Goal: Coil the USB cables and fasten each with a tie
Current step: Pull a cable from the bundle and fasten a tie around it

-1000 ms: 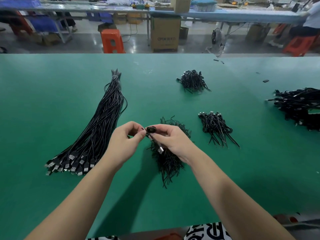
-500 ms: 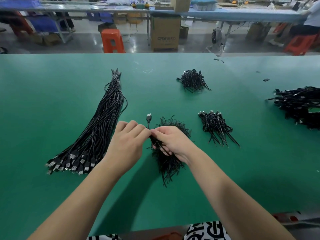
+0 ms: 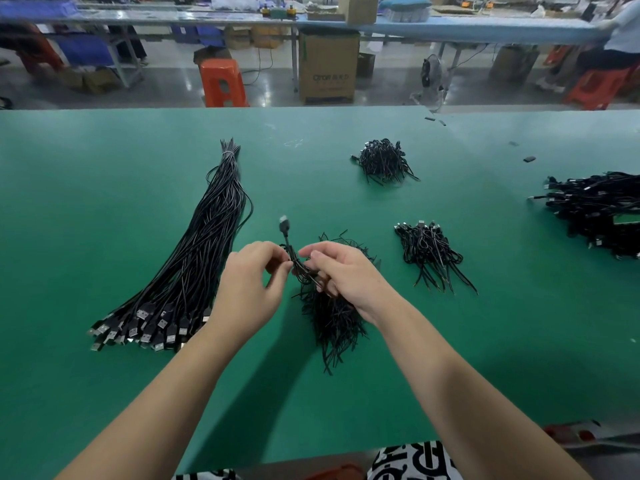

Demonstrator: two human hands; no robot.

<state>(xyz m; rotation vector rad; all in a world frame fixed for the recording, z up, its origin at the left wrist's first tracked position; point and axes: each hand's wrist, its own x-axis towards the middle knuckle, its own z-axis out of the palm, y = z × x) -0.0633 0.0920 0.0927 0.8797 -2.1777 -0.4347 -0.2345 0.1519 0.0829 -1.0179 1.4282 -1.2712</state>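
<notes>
A small coiled cable (image 3: 300,268) sits between the two hands, above the green table (image 3: 104,202). One plug end (image 3: 284,225) stands up out of the coil, just beyond the fingertips. The left hand (image 3: 247,289) pinches the coil's left side with thumb and curled fingers. The right hand (image 3: 341,275) grips the coil from the right, its fingers curled round it, with thin black strands running under them; whether one of these is a tie already wound on cannot be told.

Directly under and just behind the right hand lies a loose heap of ties (image 3: 334,320), trailing toward the person. To the left of the left hand, a long bundle of straight cables (image 3: 194,268) lies fanned out, its plugs (image 3: 145,329) nearest the person's left forearm and its far end bound tight. To the right of the right hand, near it, is a small pile of finished coils (image 3: 429,252). Farther out beyond both hands is another such pile (image 3: 382,161). Well off to the right, at the frame edge, lies a larger heap of cables (image 3: 599,209).

Beyond the table's far edge stand an orange stool (image 3: 221,83) and a cardboard box (image 3: 327,67) on the floor.
</notes>
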